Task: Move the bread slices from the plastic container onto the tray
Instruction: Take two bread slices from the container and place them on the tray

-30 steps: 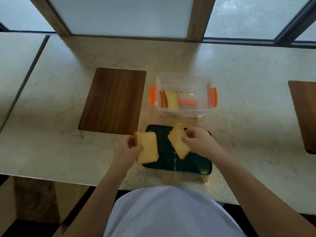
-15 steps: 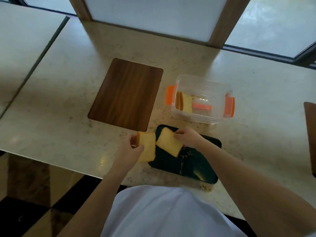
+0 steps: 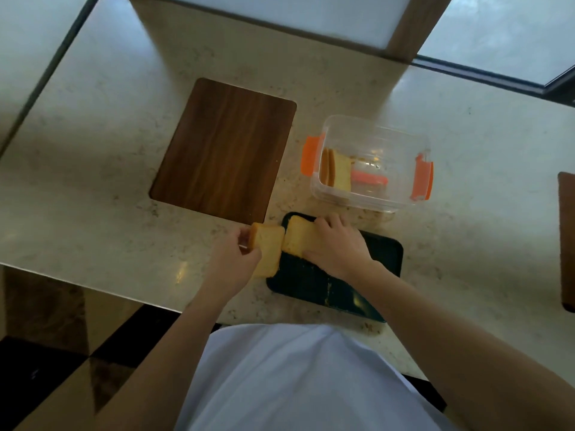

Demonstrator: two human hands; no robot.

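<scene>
A dark tray lies near the counter's front edge. My right hand presses a yellow bread slice flat onto the tray's far left corner. My left hand grips another bread slice at the tray's left edge, partly over the counter. Behind the tray stands a clear plastic container with orange clips; two bread slices stand upright at its left side.
A dark wooden board lies on the beige counter to the left of the container. Another wooden board shows at the right edge. Crumbs are scattered on the tray. A window frame runs behind the counter.
My right hand has lowered its slice down onto the tray's far left corner. My left hand has kept its slice beside the tray. The view has tilted and shifted.
</scene>
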